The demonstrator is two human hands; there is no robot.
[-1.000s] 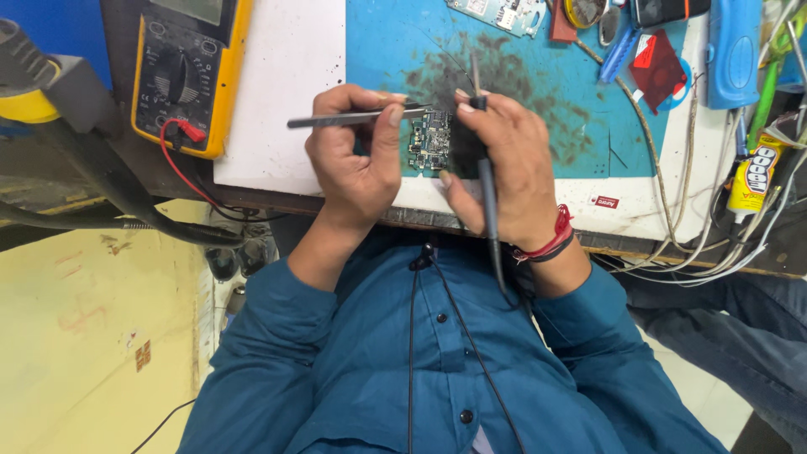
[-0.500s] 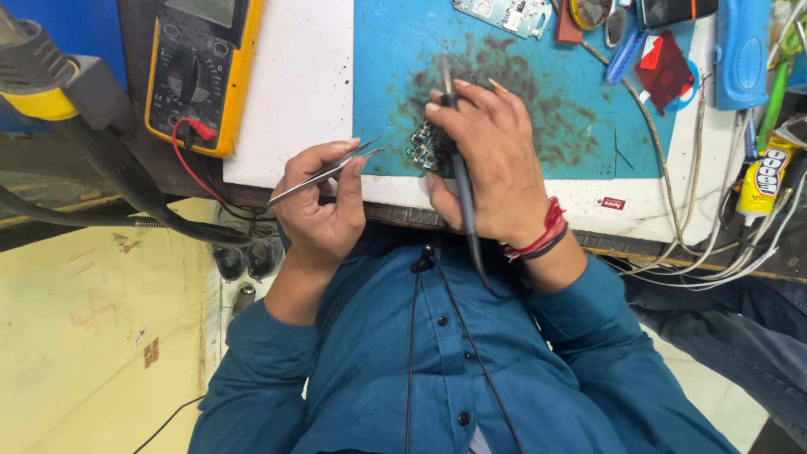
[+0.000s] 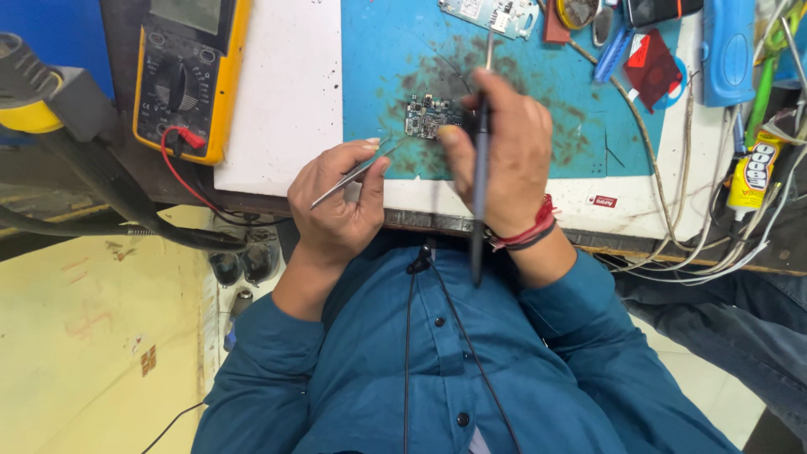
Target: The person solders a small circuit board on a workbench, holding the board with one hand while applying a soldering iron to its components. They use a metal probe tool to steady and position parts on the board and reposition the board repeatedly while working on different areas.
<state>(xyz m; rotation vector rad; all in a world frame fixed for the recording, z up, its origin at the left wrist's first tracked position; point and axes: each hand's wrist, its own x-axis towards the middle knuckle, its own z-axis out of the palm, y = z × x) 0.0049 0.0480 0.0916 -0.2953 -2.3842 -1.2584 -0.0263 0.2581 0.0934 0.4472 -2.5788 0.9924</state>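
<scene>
A small dark circuit board (image 3: 427,116) lies on a stained blue work mat (image 3: 378,50) at the table's near edge. My left hand (image 3: 336,210) grips metal tweezers (image 3: 353,175) just short of the board, with the tips pointing toward it but apart from it. My right hand (image 3: 508,160) rests beside the board, its thumb at the board's right edge. It holds a slim dark soldering iron (image 3: 481,168) upright along the palm. The iron's cord runs down over my blue shirt.
A yellow multimeter (image 3: 181,76) with a red lead (image 3: 189,139) sits at the left. Another circuit board (image 3: 492,13), a blue device (image 3: 727,50), a glue tube (image 3: 752,172) and several cables (image 3: 698,244) crowd the back and right. A person's jeans-clad leg (image 3: 740,319) is at the right.
My left hand has pulled the tweezers back from the board, toward me and to the left. My right hand has stayed at the board with the iron.
</scene>
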